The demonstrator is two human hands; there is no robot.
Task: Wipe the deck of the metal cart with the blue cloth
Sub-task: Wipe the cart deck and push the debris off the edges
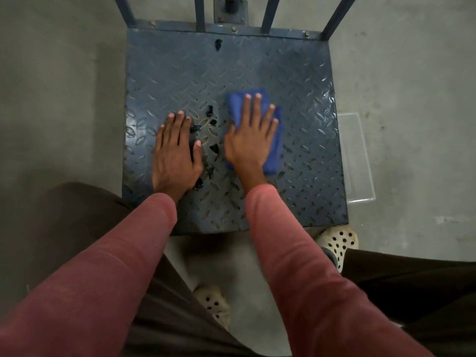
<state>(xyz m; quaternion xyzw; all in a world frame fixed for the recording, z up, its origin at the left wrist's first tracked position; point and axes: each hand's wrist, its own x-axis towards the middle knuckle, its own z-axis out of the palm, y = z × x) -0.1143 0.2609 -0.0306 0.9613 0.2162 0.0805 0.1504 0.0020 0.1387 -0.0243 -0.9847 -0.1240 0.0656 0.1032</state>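
Right grip [251, 136] is flat and open, fingers spread straight, pressing down on the blue cloth [273, 153]: no curl, no pinch, just palm and fingers on top of it. That cloth is folded into a thick pad, a bright mid blue and soft-looking. Its far corner pokes out past the fingertips and its right edge shows alongside the little finger. It sits on the deck [291, 73] of the metal cart [180, 26], a bit right of centre.

Left grip [176, 150] is open too, fingers straight and close together, palm laid bare on the deck just left of centre, apart from the cloth. Between the two grips there's a scatter of dark patches [213, 148] on the plate; chipped paint or grime, can't tell.

The deck itself is dark blue-grey tread plate with raised diamond ridges, glinting near its left edge. Four blue uprights [268, 14] rise from the far edge, with a bolted bracket [230, 11] among them. Pinkish-red sleeves [296, 253] run down to both wrists. Cream perforated clogs [340, 240] stand on the grey concrete floor [64, 86] near the cart's near edge. A clear plastic tray [358, 155] lies on the floor just beside the cart's right side.
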